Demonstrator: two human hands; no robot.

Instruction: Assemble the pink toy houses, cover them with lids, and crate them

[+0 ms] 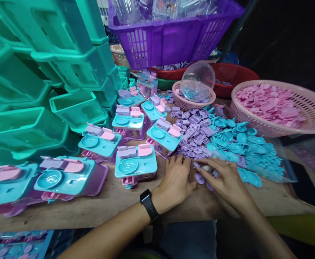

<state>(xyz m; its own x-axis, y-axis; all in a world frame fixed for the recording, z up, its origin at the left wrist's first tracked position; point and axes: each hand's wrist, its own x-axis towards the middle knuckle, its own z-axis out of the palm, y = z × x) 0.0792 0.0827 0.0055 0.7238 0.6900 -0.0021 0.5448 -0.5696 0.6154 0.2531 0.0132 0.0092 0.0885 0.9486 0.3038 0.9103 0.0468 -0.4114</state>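
My left hand (175, 180), with a black watch on the wrist, lies palm down on the wooden table (114, 201), fingers near the edge of a heap of small purple parts (193, 136). My right hand (224, 180) reaches left beside it, fingertips on loose purple parts (199, 178) at the heap's near edge. Whether it pinches one I cannot tell. A pile of blue round parts (235, 144) lies just beyond my right hand. An assembled blue toy unit (135, 164) with a pink and a purple piece sits left of my left hand.
Several more assembled blue units (100, 142) lie in rows to the left. Stacked teal bins (38, 72) fill the left side. A pink basket of pink parts (276, 106) stands right, a small basket with a clear bowl (197, 88) behind, a purple crate (173, 36) at back.
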